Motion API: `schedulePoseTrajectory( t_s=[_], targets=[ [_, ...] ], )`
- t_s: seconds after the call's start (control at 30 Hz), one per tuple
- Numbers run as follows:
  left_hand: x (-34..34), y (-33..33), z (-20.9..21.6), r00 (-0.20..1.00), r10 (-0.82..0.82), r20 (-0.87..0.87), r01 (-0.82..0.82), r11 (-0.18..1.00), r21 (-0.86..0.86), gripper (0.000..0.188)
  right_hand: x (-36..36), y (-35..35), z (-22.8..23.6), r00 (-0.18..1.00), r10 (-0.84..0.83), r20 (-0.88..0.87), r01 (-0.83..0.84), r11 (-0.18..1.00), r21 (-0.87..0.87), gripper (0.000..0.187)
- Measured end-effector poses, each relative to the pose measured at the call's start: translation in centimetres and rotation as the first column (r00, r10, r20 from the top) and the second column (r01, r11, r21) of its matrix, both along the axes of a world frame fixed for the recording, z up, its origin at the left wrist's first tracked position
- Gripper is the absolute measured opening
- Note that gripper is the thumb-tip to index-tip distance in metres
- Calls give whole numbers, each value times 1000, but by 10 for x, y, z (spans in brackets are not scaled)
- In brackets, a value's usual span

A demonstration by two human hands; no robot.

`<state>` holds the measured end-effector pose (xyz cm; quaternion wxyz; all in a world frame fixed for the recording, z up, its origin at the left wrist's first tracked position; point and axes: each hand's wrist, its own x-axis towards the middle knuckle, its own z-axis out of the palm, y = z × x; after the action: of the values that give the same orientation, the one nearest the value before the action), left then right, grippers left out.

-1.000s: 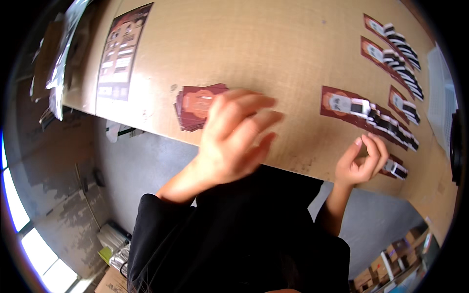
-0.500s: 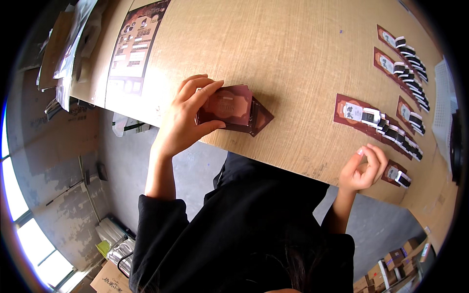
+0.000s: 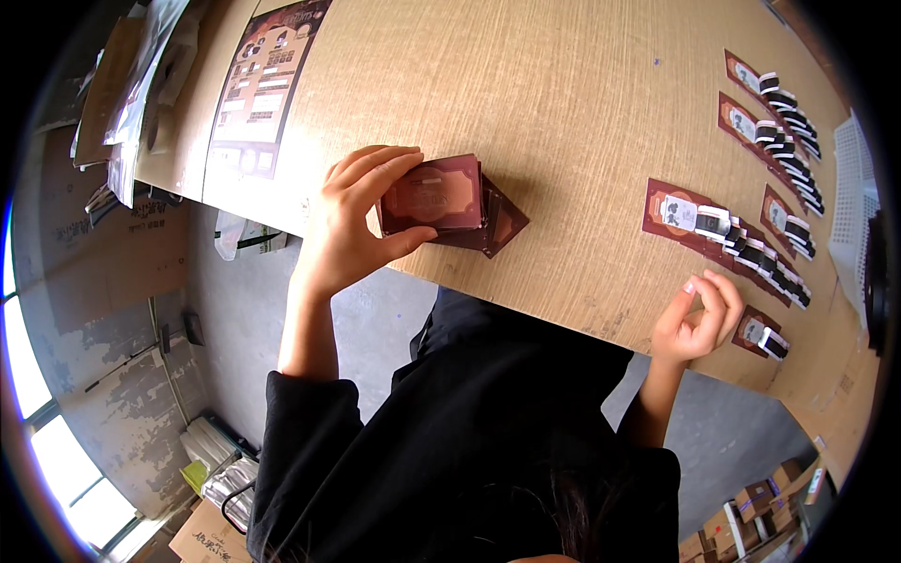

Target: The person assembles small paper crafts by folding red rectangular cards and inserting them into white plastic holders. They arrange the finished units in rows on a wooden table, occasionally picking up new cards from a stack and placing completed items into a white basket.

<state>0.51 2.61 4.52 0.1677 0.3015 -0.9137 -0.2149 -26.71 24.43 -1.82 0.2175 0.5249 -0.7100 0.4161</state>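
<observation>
My left hand (image 3: pixel 349 220) is closed on the left side of a stack of reddish-brown cards (image 3: pixel 441 195), thumb on the near edge and fingers on the far edge. The stack lies on the table, and the lower cards stick out askew to the right. My right hand (image 3: pixel 699 317) hovers over the table's near edge at the right. Its fingers are loosely curled in toward the thumb, and no object shows in them. Just right of it lies a small card with a black-and-white piece (image 3: pixel 758 333); a longer overlapping row of such cards (image 3: pixel 718 230) lies beyond.
More overlapping rows of cards with black-and-white pieces (image 3: pixel 771 139) lie at the far right, beside a white perforated basket (image 3: pixel 849 206). A dark printed sheet (image 3: pixel 258 98) lies at the back left. Plastic and paper bags (image 3: pixel 141 94) stand at the left edge of the wooden table (image 3: pixel 507 84).
The top card has turned slightly and its far edge sits a little farther out. My left fingers have shifted slightly left, and my right hand has barely moved.
</observation>
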Motion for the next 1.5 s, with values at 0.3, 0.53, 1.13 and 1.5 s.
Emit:
schedulePoseTrajectory(
  t_s=[0.3,0.53,1.13,1.5],
  targets=[
    [-47,38,20,955,-163,-249,177,983,36,66,35,-13,25,401,483,779,-391,859,-331,41],
    [-111,84,3,880,-61,-471,343,768,541,65,28,-15,57,345,281,896,-276,942,-190,32],
    [-124,92,-17,923,75,-378,384,-91,919,13,24,1,40,922,95,376,-133,988,76,43],
    [-129,107,-14,941,-126,-313,337,323,884,10,29,24,25,931,1,365,-98,964,247,25]
  ],
)
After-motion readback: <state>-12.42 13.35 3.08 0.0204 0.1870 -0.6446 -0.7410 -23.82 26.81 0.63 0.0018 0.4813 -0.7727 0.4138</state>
